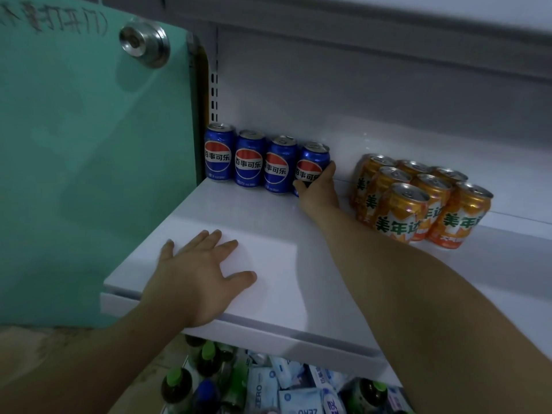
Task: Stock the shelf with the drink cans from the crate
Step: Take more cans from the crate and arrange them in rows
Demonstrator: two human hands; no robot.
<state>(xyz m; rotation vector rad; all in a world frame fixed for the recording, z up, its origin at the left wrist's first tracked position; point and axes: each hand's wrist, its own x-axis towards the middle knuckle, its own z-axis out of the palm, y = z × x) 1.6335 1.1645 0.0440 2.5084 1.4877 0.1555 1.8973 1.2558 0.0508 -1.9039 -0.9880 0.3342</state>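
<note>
A white shelf (268, 228) carries a row of blue cola cans along its back left. My right hand (319, 192) grips the rightmost blue can (313, 162), which stands slightly tilted at the end of that row beside three upright blue cans (248, 159). My left hand (197, 276) rests flat, fingers spread, on the shelf's front left corner. To the right stands a cluster of several orange cans (418, 201). The crate is not in view.
A teal door (89, 144) with a round metal knob (145, 43) borders the shelf on the left. Below the shelf's front edge lie green-capped bottles (176, 386) and white-blue packets (298, 395). An upper shelf (388, 13) overhangs.
</note>
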